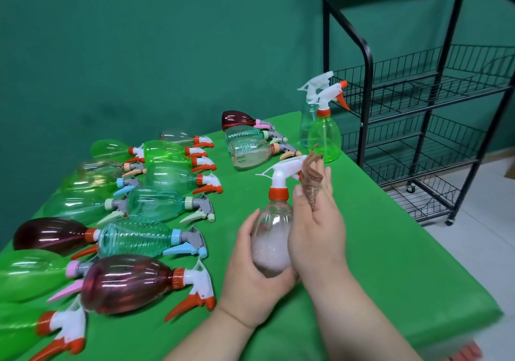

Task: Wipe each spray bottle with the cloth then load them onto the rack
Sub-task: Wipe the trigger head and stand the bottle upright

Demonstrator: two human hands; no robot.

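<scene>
Left hand point(250, 271): cupped under and around the base of a clear spray bottle point(274, 221), fingers curled on it, holding it upright above the table point(376, 263).
Right hand point(316, 224): palm against the bottle's right side, thumb and fingers pinching a brown cloth point(312, 182) that sticks up beside the white trigger head.
Held bottle: orange collar; lower half looks cloudy, contents not discernible.
Table, far corner: green bottle point(324, 137) and clear bottle point(306, 121), upright and touching.
Table, left: lying bottles point(133, 238) in green, teal and dark red, in rows.
Rack point(418, 96): black wire shelves on wheels, beyond the table's right edge.
</scene>
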